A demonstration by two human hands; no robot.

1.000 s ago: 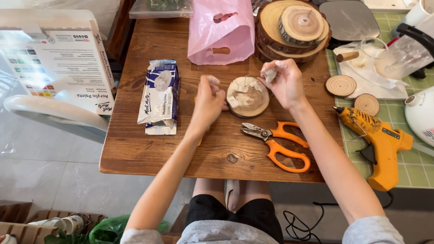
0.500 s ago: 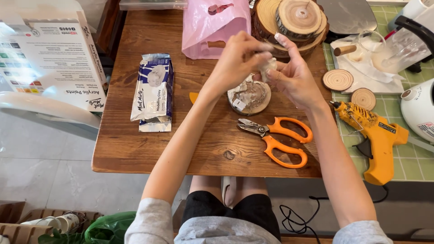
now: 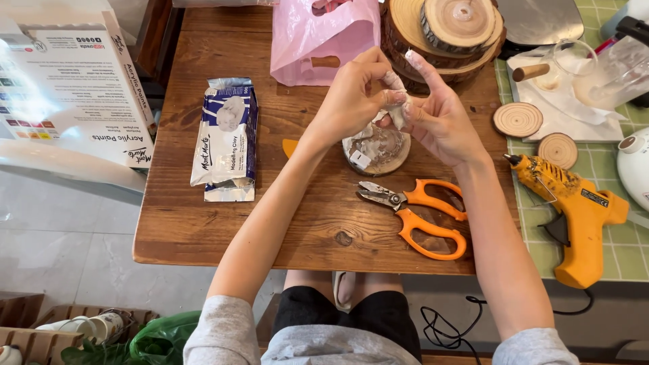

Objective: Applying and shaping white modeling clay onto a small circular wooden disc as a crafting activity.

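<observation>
Single head-worn view, steeply downward, close over the wooden table (image 3: 203, 223) and lap.

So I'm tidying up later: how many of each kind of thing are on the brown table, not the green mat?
Wood slices: 3
Scissors: 1
Clay pack: 1
Pink bag: 1
Total: 6

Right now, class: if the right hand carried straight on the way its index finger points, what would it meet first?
Probably the stack of wood slices: the right hand points up and away toward it. Depth is unclear, since the hand is raised above the table.
</observation>
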